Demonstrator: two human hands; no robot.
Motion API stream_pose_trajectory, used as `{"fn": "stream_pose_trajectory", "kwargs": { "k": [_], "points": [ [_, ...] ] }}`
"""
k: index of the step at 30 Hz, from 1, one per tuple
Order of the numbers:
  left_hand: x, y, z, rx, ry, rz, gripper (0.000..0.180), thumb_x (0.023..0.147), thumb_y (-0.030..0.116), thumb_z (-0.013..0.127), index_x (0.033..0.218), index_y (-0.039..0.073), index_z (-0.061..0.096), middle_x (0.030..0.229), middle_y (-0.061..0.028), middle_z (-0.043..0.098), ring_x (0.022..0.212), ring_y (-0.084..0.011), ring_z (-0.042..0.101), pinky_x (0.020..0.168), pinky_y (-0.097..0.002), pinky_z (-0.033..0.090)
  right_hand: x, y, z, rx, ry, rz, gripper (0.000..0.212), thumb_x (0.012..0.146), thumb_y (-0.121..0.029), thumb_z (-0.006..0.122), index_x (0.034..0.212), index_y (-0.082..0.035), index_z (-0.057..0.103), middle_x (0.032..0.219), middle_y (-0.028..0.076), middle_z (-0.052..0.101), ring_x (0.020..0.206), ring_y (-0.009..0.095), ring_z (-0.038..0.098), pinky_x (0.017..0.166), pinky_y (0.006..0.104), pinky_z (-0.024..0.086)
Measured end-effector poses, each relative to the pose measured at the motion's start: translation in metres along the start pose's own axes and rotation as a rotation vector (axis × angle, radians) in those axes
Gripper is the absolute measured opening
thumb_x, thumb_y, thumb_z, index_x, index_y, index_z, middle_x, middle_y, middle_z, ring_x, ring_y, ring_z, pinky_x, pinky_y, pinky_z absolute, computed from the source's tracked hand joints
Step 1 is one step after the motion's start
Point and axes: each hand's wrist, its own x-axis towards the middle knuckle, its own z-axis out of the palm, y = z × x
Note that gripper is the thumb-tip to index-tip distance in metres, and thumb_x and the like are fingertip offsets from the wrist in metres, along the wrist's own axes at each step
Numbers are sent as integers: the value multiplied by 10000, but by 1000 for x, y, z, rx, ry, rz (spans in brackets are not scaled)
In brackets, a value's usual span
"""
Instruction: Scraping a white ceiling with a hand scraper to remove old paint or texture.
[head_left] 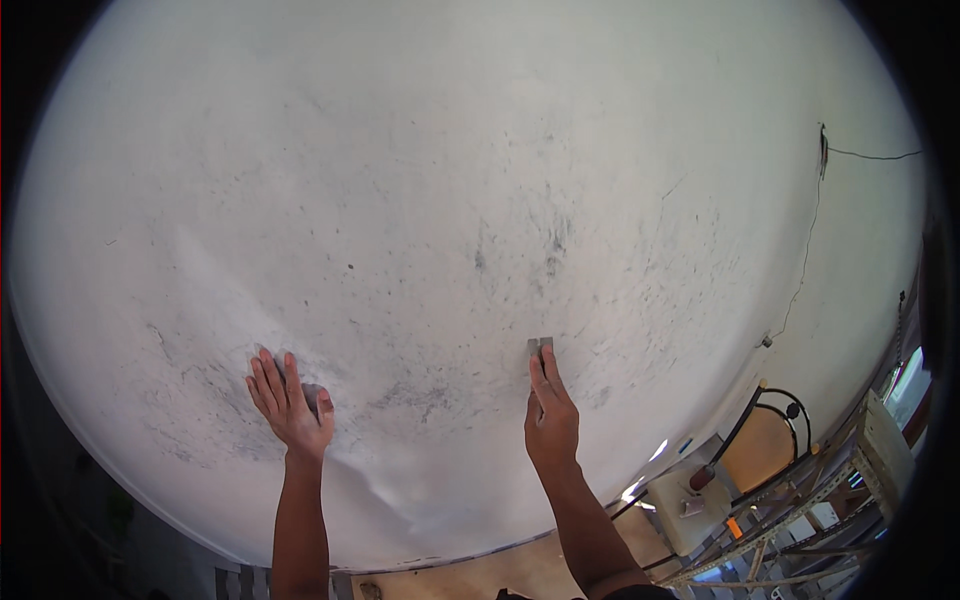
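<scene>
A large white wall [430, 200], marked with dark scuffs and scratches, fills most of the view. My left hand [290, 405] lies flat against it at the lower left, fingers stretched upward. Under that hand is a dark grey piece [312, 396], apparently sandpaper, showing between thumb and forefinger; the palm hides the rest. Pale, dusty-looking streaks spread around it. Right of centre, my right hand [552, 415] presses a small grey piece of folded sandpaper [534, 346] to the wall under its extended fingers, with the sheet's end sticking out past the fingertips.
A metal-framed chair [765, 450] with a tan back stands at the lower right, things lying on its pale seat [690, 515]. Beside it is a metal frame [800, 515] with clutter. A thin wire [806, 250] runs along the wall on the right. Tan floor [470, 577] shows below.
</scene>
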Motion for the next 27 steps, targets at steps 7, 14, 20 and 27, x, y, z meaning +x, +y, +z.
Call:
{"fn": "stream_pose_trajectory", "kwargs": {
  "k": [7,14,20,27],
  "points": [
    [2,0,5,2,-24,-13,673,1044,495,351,1541,41,366,1622,-236,265,1517,-418,205,1204,-581,141,-4,15,10,26,65,3,452,968,76,502,1406,-23,556,1528,231,442,1307,359,560,986,353,506],
    [-1,-2,7,-8,7,15,642,1023,440,413,1526,42,396,1610,-247,285,1505,-432,228,1206,-575,152,-1,28,4,0,196,125,443,1077,-276,460,1459,-58,514,1108,171,597,1000,209,593,859,345,509],
    [-4,-5,7,-10,18,26,648,1011,423,433,1529,35,384,1611,-252,278,1508,-432,218,1205,-577,152,6,20,1,825,21,643,574,1029,-101,504,1554,-89,271,691,28,473,495,115,428,426,266,394],
    [-2,-3,5,-7,44,42,650,1043,450,359,1514,3,386,1602,-261,290,1498,-433,247,1203,-570,160,5,31,-5,731,-104,707,385,1062,-368,512,794,-98,450,508,-4,386,341,102,354,337,268,289]
  ]
}}
